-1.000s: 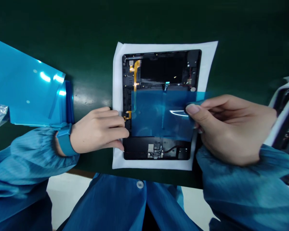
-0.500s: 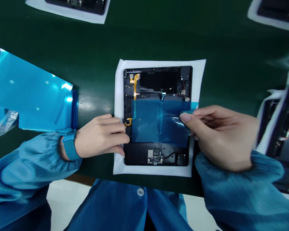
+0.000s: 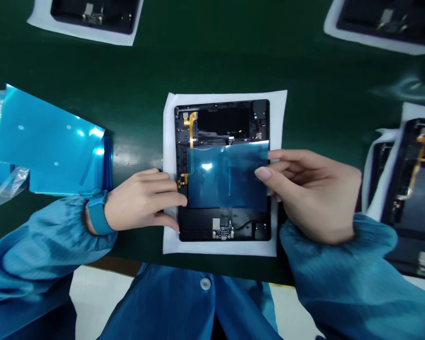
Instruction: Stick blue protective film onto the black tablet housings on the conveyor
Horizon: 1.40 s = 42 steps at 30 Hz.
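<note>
A black tablet housing (image 3: 198, 224) lies open in front of me, its boards and orange flex cables showing, on a white foam-like sheet (image 3: 219, 248). Over its middle spreads a translucent blue film (image 3: 212, 184). My right hand (image 3: 315, 193) pinches the film's right edge between thumb and fingers, the film's right side lying over the housing's right rim. At the housing's lower left side, my left hand (image 3: 145, 198) has its fingers curled, with thumb and index finger holding the edge. Its other fingertips are tucked out of sight.
To the left is a stack of blue film sheets (image 3: 46, 141) beside a clear plastic bag (image 3: 7, 189). More open tablet housings on white sheets are at the right (image 3: 411, 226), the top left (image 3: 95, 16) and the top right (image 3: 389, 21). The table (image 3: 212, 66) is dark green.
My right hand has moved the film's right part left and flatter, lining it up more squarely with the housing. My left hand stays at the housing's edge; the view has shifted slightly.
</note>
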Motion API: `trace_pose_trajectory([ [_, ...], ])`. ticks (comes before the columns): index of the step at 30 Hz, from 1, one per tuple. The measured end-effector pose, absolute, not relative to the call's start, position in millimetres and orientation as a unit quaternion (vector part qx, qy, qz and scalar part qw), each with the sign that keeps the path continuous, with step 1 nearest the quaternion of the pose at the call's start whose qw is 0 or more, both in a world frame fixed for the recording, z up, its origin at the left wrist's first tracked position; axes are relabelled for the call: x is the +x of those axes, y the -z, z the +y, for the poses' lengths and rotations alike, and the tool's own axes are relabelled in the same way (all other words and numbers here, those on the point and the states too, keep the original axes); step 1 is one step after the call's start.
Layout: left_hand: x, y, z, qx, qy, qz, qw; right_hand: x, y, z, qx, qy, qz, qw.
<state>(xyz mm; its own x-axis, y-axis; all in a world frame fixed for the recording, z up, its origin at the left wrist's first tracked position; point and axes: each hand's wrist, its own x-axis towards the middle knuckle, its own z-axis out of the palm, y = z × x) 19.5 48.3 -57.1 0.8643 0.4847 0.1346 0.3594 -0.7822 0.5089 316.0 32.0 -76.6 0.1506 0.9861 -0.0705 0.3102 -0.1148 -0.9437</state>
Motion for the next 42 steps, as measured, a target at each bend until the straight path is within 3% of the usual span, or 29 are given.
trace_pose_trajectory([
  [2,23.0,52.0,48.5,0.934,-0.131,0.254,0.213,316.5,80.1,32.1,-0.614,-0.422,-0.488,0.455],
  [5,33.5,45.3,50.5,0.950,-0.101,0.281,0.091,314.9,86.0,33.6,-0.589,-0.435,-0.445,0.516],
  [8,47.0,44.1,55.3,0.962,-0.052,0.269,0.009,309.8,89.7,36.1,-0.596,-0.427,-0.441,0.518],
  [19,102.1,40.8,67.7,0.941,0.106,0.319,0.033,300.8,95.3,44.8,-0.576,-0.448,-0.485,0.482],
  [22,89.4,40.3,72.9,0.944,0.093,0.312,0.055,300.1,90.5,41.8,-0.587,-0.421,-0.515,0.462],
  [26,46.3,50.3,73.8,0.911,-0.039,0.403,0.080,290.7,74.3,28.6,-0.553,-0.276,-0.693,0.370],
  [29,21.6,63.2,69.8,0.898,-0.082,0.412,0.129,277.1,65.2,22.9,-0.456,-0.164,-0.849,0.208],
  [33,13.2,71.6,67.1,0.899,-0.076,0.394,0.176,259.5,61.7,32.2,-0.409,-0.097,-0.907,0.043],
  [42,11.2,65.2,67.1,0.896,-0.018,0.397,0.199,247.6,58.3,47.5,-0.442,-0.075,-0.894,0.003],
])
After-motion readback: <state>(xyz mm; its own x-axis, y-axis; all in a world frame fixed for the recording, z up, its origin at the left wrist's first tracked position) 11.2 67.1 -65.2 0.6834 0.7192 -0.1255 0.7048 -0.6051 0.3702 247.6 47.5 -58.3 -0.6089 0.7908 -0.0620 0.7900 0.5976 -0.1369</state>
